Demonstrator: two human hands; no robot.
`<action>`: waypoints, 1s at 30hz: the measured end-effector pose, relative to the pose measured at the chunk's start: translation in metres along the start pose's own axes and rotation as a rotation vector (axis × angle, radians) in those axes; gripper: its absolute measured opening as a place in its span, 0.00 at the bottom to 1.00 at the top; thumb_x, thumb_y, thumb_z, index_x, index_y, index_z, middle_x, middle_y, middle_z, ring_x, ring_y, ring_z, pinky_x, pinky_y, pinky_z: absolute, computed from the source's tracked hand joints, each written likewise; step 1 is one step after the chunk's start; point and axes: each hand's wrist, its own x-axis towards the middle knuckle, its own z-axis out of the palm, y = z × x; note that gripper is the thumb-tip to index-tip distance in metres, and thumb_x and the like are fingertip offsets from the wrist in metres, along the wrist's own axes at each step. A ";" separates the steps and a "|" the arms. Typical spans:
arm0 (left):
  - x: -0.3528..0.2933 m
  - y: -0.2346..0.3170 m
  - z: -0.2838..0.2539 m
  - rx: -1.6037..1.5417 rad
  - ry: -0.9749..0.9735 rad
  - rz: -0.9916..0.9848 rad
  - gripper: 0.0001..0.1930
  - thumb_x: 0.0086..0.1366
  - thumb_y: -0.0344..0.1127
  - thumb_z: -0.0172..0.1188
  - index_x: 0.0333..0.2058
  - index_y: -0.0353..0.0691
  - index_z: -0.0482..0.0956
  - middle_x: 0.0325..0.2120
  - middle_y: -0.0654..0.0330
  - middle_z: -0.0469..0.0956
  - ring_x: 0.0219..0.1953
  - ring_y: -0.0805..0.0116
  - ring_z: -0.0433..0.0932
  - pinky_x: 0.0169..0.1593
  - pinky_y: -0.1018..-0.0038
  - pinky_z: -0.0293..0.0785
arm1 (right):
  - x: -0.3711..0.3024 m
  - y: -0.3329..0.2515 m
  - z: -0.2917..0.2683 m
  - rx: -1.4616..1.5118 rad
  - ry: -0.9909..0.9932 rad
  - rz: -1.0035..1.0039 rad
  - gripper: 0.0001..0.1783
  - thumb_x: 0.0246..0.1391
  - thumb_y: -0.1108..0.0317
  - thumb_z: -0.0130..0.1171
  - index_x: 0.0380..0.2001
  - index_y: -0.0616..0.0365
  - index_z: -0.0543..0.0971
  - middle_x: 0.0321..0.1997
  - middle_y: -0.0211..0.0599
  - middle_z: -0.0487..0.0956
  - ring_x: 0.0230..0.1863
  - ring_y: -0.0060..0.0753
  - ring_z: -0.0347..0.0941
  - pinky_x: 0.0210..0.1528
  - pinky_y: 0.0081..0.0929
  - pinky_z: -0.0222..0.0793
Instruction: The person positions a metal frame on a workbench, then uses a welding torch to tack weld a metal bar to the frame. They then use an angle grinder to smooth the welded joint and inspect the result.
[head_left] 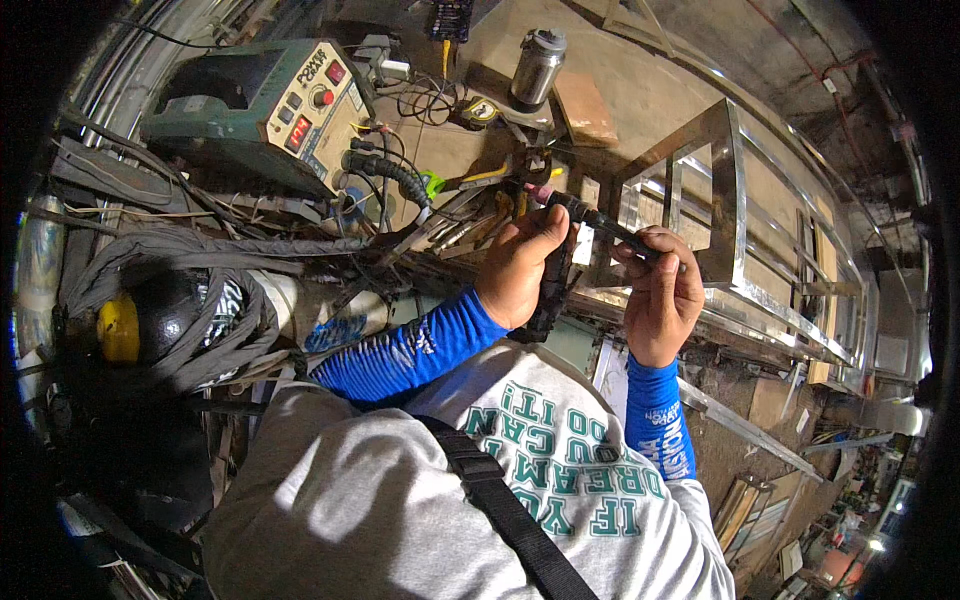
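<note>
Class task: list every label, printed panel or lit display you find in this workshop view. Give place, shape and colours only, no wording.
Welding machine front panel: upper left, cream rectangle, dark print, red knob.
Digital display: on that panel, small dark window, red lit digits.
Shirt print: bottom centre, green block letters on grey cloth.
Sleeve prints: white marks on blue sleeves.
Cylinder label: left of centre, blue marks on pale metal.

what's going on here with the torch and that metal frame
A person in blue sleeves holds a welding torch with both hands in front of a shiny steel frame. The left hand wraps the torch's body and cable; the right hand pinches the thin dark back end. The pink tip points away, toward a cluttered bench. No arc is visible. A welding machine sits at the upper left, with a steel flask standing behind the torch.
</note>
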 end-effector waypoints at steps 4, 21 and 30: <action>0.006 0.002 -0.008 0.039 -0.030 0.057 0.09 0.77 0.38 0.62 0.52 0.48 0.80 0.43 0.70 0.81 0.48 0.74 0.79 0.55 0.73 0.74 | 0.006 -0.010 0.000 -0.120 -0.072 0.104 0.12 0.74 0.72 0.54 0.51 0.71 0.80 0.56 0.49 0.78 0.53 0.41 0.82 0.57 0.40 0.83; 0.008 -0.009 0.005 0.298 0.063 0.152 0.14 0.77 0.47 0.62 0.37 0.42 0.83 0.34 0.73 0.78 0.39 0.80 0.71 0.48 0.77 0.67 | 0.020 -0.029 -0.017 -0.924 -0.195 -0.191 0.14 0.52 0.91 0.61 0.39 0.66 0.85 0.44 0.44 0.89 0.43 0.35 0.86 0.46 0.30 0.81; 0.012 -0.018 -0.004 0.341 -0.082 -0.007 0.08 0.77 0.42 0.63 0.46 0.46 0.80 0.39 0.76 0.74 0.43 0.82 0.69 0.52 0.78 0.66 | 0.008 -0.019 -0.034 -0.462 0.048 0.318 0.14 0.75 0.72 0.54 0.60 0.62 0.71 0.40 0.33 0.79 0.32 0.17 0.75 0.33 0.22 0.75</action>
